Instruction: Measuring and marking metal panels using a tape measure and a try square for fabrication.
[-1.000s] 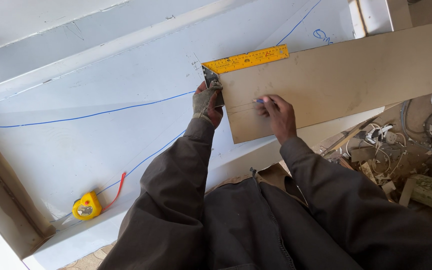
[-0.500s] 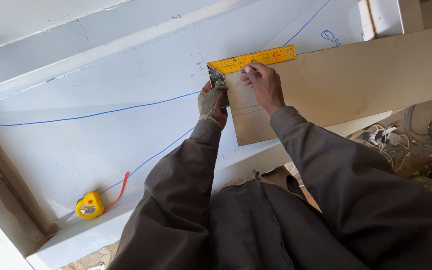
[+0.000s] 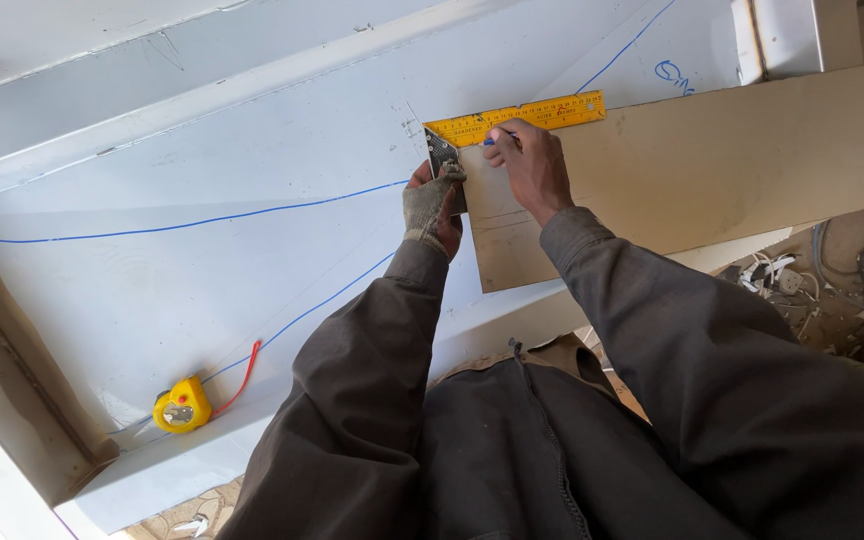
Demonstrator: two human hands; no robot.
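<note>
A tan board (image 3: 712,160) lies across a large white panel (image 3: 202,270). A try square with a yellow blade (image 3: 517,117) and a dark stock sits at the board's left end. My left hand (image 3: 434,205), in a grey glove, grips the stock against the board's edge. My right hand (image 3: 527,165) is bare and holds a blue pen (image 3: 492,141) with its tip just below the yellow blade. Faint pencil lines cross the board below my right hand.
Blue chalk lines (image 3: 202,220) run across the white panel. A yellow tape measure (image 3: 182,405) with a red strap lies near the panel's lower left edge. Tangled cables and debris (image 3: 832,290) cover the ground at the right.
My right hand has moved up the board from its middle to the yellow blade. My left hand and the square have stayed in place.
</note>
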